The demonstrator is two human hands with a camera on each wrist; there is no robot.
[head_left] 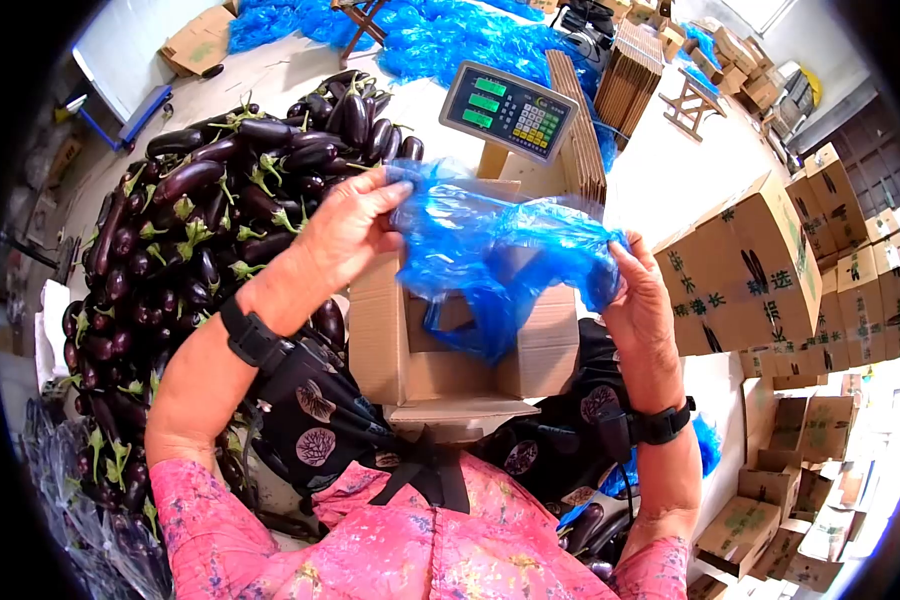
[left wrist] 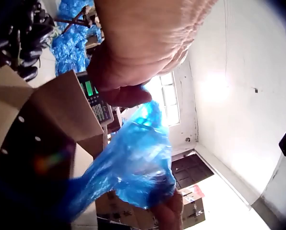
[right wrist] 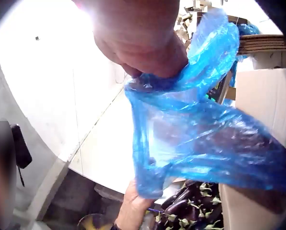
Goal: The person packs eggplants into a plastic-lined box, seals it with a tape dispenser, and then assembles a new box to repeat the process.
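Observation:
A thin blue plastic bag (head_left: 500, 250) is stretched between the two hands, its lower part hanging over an open cardboard box (head_left: 375, 335). At the bag's left end, the left hand (head_left: 355, 228) pinches the film between thumb and fingers. The right hand (head_left: 640, 290) grips the opposite end, higher than the box's right flap. Seen from the right wrist, the bag (right wrist: 195, 129) spreads from the right hand (right wrist: 143, 43) down to the left hand (right wrist: 133, 203). In the left wrist view the bag (left wrist: 138, 148) trails down toward the box's dark inside.
A big heap of eggplants (head_left: 195, 240) lies at the left. Behind the box stands a scale display (head_left: 508, 112), beside flattened cardboard (head_left: 577, 130). Printed cartons (head_left: 745, 270) are stacked at the right. More blue bags (head_left: 430, 45) cover the floor at the back.

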